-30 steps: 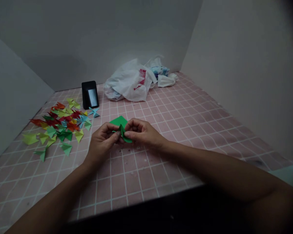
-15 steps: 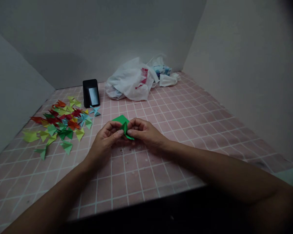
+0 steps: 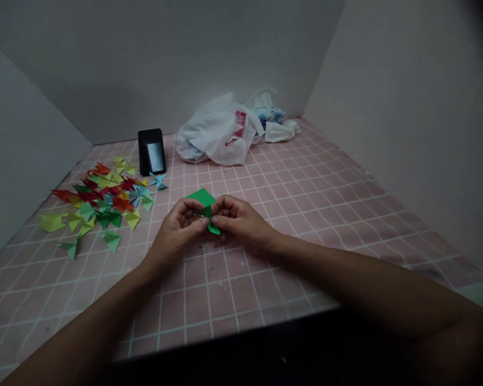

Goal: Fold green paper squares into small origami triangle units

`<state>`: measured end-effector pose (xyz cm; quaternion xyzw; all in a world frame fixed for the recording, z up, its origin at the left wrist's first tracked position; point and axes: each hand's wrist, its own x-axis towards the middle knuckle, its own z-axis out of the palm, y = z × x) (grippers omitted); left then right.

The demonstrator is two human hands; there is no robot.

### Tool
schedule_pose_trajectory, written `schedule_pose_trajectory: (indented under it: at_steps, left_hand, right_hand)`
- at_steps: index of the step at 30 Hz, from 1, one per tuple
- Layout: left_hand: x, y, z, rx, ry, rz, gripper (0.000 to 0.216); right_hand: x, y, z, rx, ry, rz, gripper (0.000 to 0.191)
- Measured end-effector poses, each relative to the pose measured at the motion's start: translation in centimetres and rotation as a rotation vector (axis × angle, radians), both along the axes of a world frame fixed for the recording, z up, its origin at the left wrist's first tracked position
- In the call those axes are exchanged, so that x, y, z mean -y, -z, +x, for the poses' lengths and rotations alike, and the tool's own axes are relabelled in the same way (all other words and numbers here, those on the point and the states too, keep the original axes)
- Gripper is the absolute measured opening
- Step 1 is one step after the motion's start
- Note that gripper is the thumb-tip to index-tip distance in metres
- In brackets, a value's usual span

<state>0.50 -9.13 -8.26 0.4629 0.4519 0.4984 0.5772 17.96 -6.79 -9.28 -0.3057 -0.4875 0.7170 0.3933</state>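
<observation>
Between my two hands is a small folded piece of green paper point(image 3: 213, 229), creased into narrow flaps. My left hand point(image 3: 181, 222) pinches its left side with thumb and forefinger. From the other side my right hand point(image 3: 235, 219) grips it, thumb tip close to the left thumb. Fingertips cover much of the folds. A flat green paper sheet point(image 3: 202, 196) lies on the table just behind the hands. Off to the left is a pile of folded paper pieces point(image 3: 108, 217) in red, orange, yellow, green and light blue.
A black phone point(image 3: 152, 153) leans upright behind the pile. White plastic bags point(image 3: 215, 131) sit against the back wall, with a blue-patterned packet point(image 3: 270, 114) beside them. Pink checked cloth point(image 3: 306, 214) covers the table, walled at back and sides. The front edge runs below my forearms.
The green folded paper has turned slightly and its upright flap looks more closed between my thumbs. Both hands keep their pinch; the whole view has shifted a little.
</observation>
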Motion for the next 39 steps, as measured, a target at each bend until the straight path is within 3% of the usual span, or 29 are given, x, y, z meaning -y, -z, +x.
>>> schedule_pose_trajectory:
  at_steps: [16,28,39]
  left_hand:
    - [0.50,-0.18,0.44,-0.187,0.006,0.081,0.024]
    - [0.60,-0.68,0.73,-0.122,0.020,0.054,0.027]
    - [0.40,-0.45,0.47,-0.096,0.025,-0.016,0.032]
  right_hand:
    - [0.18,-0.12,-0.14,0.076,0.039,0.029,0.016]
    - [0.26,-0.03,-0.08,0.052,0.056,0.008,0.021]
    - [0.24,-0.06,0.03,0.200,0.072,0.095,0.015]
